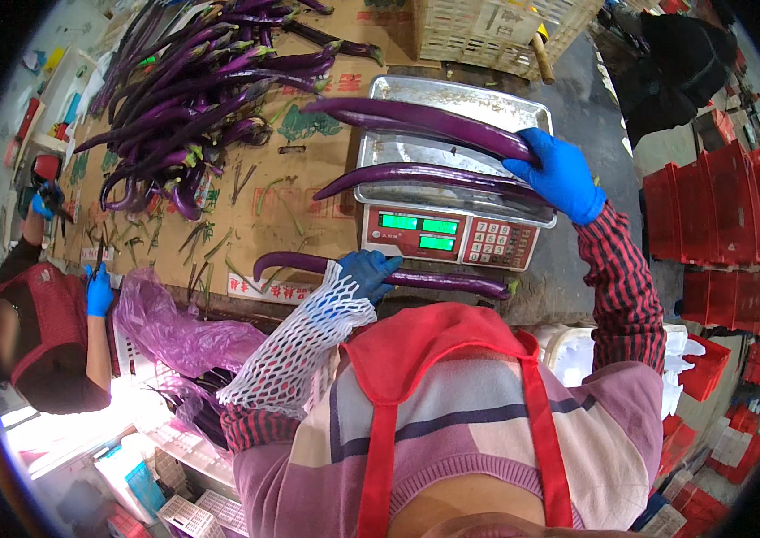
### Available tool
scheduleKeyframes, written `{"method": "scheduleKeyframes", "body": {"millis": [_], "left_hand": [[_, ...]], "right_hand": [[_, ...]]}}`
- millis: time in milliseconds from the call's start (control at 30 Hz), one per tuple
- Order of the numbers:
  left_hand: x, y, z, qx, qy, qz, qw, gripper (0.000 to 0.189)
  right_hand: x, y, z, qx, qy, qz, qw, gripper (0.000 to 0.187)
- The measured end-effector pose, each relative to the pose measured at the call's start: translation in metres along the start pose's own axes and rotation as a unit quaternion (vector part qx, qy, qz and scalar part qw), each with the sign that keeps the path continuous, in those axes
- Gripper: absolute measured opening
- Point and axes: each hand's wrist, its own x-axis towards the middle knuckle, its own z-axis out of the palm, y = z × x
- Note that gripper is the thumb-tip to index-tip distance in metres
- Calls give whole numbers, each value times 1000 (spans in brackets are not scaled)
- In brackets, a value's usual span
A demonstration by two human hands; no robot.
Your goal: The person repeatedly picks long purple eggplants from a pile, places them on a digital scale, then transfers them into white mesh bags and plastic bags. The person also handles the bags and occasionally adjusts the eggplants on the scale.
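My right hand [560,176], in a blue glove, grips the end of a long purple eggplant [434,124] above the steel pan [460,94] of a digital scale. Whether a second one lies beneath it I cannot tell. Another eggplant [413,175] rests across the pan, its right end close under that hand. In front of the red scale body [447,235], with its lit green displays, my left hand [368,274] is closed around a further eggplant [450,280]. White foam netting [306,343] sleeves my left wrist and forearm.
A heap of eggplants [185,114] covers the cardboard [326,222] at the upper left, with cut stems scattered below. A plastic crate [481,33] stands beyond the scale. At left, a gloved co-worker's hand [99,289] holds a tool near a purple plastic bag [178,329]. Red crates [709,208] stand right.
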Motion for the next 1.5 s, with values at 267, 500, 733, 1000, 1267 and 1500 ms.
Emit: {"method": "scheduleKeyframes", "body": {"millis": [267,500,733,1000,1267,1500], "left_hand": [[-5,9,3,-41,12,-63,997,38],[-21,11,2,-27,-24,12,999,41],[-57,-16,-67,-179,20,-99,979,34],[-48,-153,-179,-27,487,-234,841,27],[-37,-267,-253,177,214,-484,830,50],[-58,-247,-246,210,116,-465,852,33]], "right_hand": [[-57,-37,35,161,-123,6,979,49],[-99,-65,133,132,-200,-79,968,56],[-89,-71,152,107,-239,-121,958,64],[-79,-79,157,30,-277,-124,953,47],[-73,-85,164,34,-251,-111,961,41],[-73,-83,167,48,-233,-85,968,45]]}}
